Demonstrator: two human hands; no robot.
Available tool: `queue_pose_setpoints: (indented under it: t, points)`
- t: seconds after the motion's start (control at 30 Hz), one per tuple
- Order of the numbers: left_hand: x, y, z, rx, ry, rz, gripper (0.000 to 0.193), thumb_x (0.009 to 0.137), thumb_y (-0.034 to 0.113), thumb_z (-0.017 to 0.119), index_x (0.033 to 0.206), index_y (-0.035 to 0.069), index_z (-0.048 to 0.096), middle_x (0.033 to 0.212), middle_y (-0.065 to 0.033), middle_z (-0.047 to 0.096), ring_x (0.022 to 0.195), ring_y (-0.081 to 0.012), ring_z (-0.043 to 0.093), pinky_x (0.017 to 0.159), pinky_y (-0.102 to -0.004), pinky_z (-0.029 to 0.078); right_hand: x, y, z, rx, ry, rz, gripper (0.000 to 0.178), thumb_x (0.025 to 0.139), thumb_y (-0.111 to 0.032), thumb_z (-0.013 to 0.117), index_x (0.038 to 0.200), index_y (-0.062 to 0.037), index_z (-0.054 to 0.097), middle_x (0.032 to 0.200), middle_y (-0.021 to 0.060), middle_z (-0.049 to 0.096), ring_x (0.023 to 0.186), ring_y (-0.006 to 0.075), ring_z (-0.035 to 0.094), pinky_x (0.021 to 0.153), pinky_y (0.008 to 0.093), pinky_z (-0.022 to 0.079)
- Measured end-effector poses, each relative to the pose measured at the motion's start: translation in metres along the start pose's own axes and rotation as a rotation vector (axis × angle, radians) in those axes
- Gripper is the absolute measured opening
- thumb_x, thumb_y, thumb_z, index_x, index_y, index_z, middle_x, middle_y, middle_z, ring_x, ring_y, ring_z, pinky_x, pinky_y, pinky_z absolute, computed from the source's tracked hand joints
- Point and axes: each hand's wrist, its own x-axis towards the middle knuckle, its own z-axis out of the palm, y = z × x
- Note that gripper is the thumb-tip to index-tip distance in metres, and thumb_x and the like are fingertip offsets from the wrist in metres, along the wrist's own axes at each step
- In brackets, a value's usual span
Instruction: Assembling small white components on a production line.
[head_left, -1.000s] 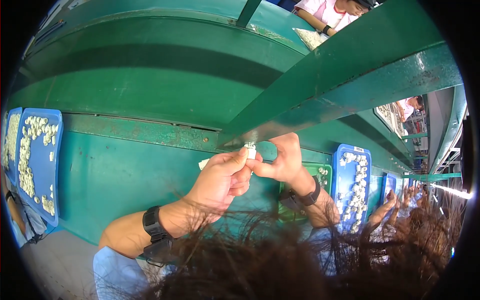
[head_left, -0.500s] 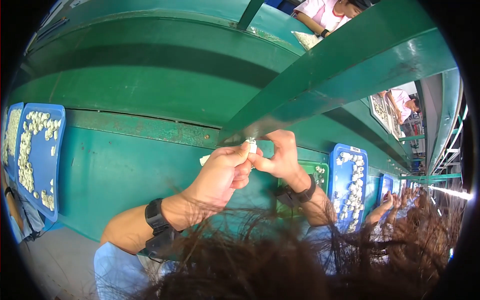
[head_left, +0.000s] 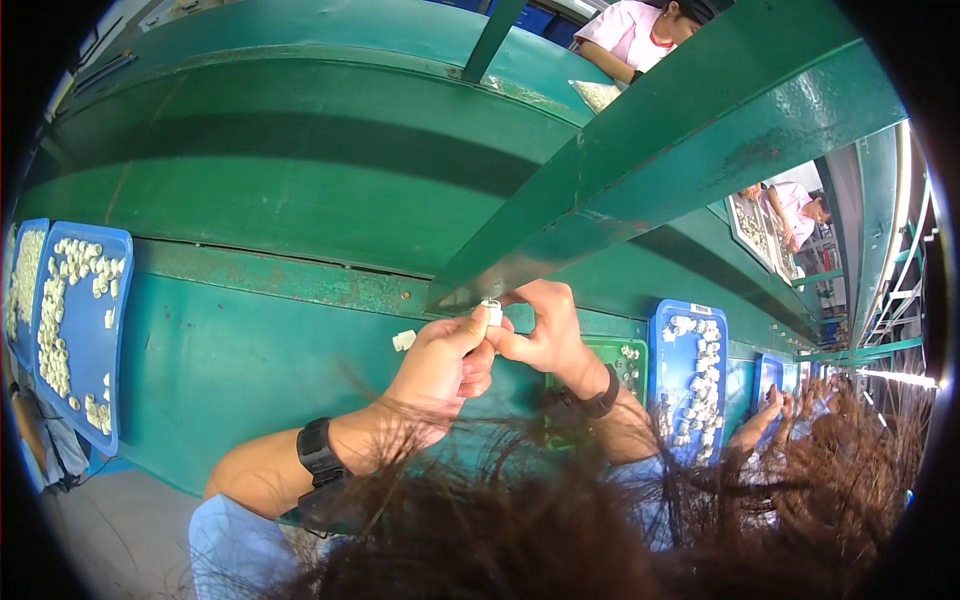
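A small white plastic fitting is held up close to the foot of the green beam. My left hand grips it between thumb and fingers, the other fingers curled in. From the right, my right hand has its thumb against the fitting's lower side and its bent index finger near the top. Fingers hide part of the fitting, so its full shape does not show. Beside my left hand, a loose white piece lies on the green bench.
At left, a blue tray holds many white pieces. Right of my hands are a green tray with small parts and another blue tray of white pieces. A green beam slants overhead. Co-workers sit across and to the right.
The whole view has shifted slightly, with bench and trays lower in the picture. Both hands stay together at the fitting, and more of the loose white piece shows.
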Motion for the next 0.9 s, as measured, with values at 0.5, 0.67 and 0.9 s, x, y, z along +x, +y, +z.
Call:
queue_pose_setpoints:
  t: [0.5,0.67,0.9]
  points:
    - [0.000,-0.009,-0.003,-0.051,-0.019,0.052,0.037,0.111,0.041,0.051,0.113,0.006,0.062,0.063,0.0074,0.035,0.056,-0.0064,0.028,0.052,-0.0257,0.023,0.003,-0.002,0.001,0.051,0.009,-0.001,0.043,0.069,-0.031,0.084,0.097,0.0004,0.073,0.086,0.0148,0.074,0.078,0.0297,0.076,0.070,0.0367,0.059]
    - [-0.001,-0.008,-0.003,-0.066,-0.014,0.055,0.036,0.112,0.040,0.051,0.112,0.006,0.062,0.063,0.0073,0.036,0.056,-0.0063,0.028,0.052,-0.0258,0.023,0.007,-0.010,0.000,0.038,0.016,-0.030,0.036,0.072,-0.029,0.083,0.089,0.0003,0.070,0.084,0.0131,0.074,0.078,0.0256,0.077,0.065,0.0354,0.058]
    - [-0.004,-0.003,0.001,-0.042,0.010,0.026,0.034,0.112,0.039,0.052,0.109,0.007,0.064,0.065,0.0076,0.036,0.056,-0.0057,0.027,0.052,-0.0254,0.024,0.001,0.002,0.002,0.015,0.020,-0.040,0.033,0.071,-0.028,0.083,0.086,-0.0010,0.071,0.081,0.0124,0.074,0.074,0.0258,0.076,0.064,0.0338,0.057]
